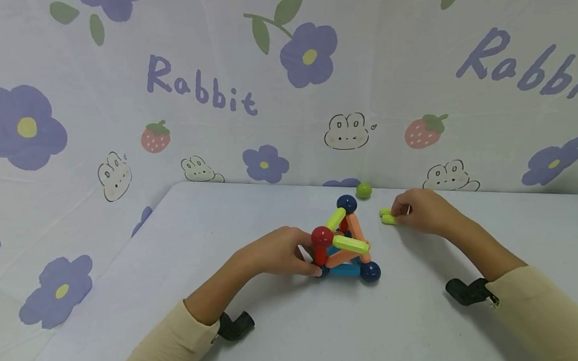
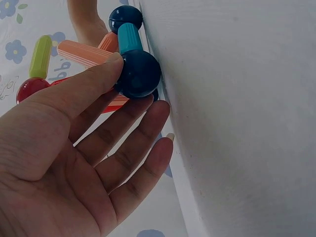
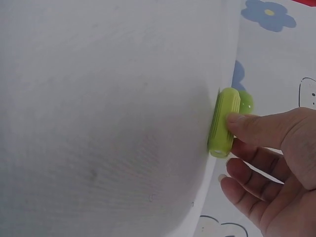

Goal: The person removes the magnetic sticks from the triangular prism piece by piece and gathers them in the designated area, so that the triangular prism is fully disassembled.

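Note:
A frame of magnetic building sticks and balls stands on the table, with a red ball (image 1: 322,236) at its near upper corner. Its sticks are orange, blue, red and yellow-green; one yellow-green stick (image 1: 350,245) juts right from the red ball. With thumb and fingertips my left hand (image 1: 284,249) pinches a navy ball (image 2: 139,74) at the frame's lower left corner. Two loose yellow-green sticks (image 1: 388,219) lie side by side, right of the frame. My right hand (image 1: 426,212) holds the nearer stick (image 3: 224,122) between thumb and index finger.
A green ball (image 1: 363,190) sits at the table's back edge, behind the frame. Beyond that edge hangs a printed cloth (image 1: 386,81) with flowers and rabbits. Bare white table (image 1: 284,329) shows in front of the frame.

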`<state>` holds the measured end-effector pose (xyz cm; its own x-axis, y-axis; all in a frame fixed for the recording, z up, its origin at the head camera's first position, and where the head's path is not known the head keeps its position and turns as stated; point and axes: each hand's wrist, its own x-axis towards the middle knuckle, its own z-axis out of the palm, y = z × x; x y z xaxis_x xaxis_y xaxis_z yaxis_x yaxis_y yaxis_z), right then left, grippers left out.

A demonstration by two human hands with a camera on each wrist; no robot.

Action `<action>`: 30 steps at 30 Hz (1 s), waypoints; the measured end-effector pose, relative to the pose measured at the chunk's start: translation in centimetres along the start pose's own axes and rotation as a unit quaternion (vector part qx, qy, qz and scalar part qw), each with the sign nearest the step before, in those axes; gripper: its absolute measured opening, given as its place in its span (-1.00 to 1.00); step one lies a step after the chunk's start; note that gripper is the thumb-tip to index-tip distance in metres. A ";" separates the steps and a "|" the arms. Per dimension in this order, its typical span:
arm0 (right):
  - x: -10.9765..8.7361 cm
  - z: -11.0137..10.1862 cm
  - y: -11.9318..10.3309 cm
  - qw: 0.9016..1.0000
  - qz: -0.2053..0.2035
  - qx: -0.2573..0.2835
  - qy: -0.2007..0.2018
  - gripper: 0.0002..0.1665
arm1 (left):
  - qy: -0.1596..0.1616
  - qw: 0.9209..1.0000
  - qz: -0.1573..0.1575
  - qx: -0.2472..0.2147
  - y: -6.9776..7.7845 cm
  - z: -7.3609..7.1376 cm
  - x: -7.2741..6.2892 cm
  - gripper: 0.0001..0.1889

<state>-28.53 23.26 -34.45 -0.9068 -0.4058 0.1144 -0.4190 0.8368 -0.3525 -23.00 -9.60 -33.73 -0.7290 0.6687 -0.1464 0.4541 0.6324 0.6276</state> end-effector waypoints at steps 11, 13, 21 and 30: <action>0.1 0.1 -0.2 1.000 -0.011 -0.026 -0.012 -0.73 | 0.000 1.000 -0.004 -0.005 0.1 0.0 -0.2 -0.69; 0.1 0.0 -0.1 1.000 -0.010 -0.023 -0.019 -0.73 | -0.001 1.000 -0.004 -0.007 0.1 0.0 -0.2 -0.69; 0.0 -0.4 0.0 0.999 -0.001 -0.017 -0.029 -0.74 | -0.001 1.000 -0.007 -0.007 0.1 0.0 -0.1 -0.68; -0.5 -1.3 -0.9 1.000 -0.027 0.008 -0.011 -0.71 | 0.000 1.000 -0.006 -0.003 0.1 0.0 -0.2 -0.67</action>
<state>-27.72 23.17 -33.02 -0.8817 -0.4581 0.1127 -0.4658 0.8076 -0.3618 -22.82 -9.63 -33.66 -0.7345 0.6607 -0.1548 0.4413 0.6383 0.6307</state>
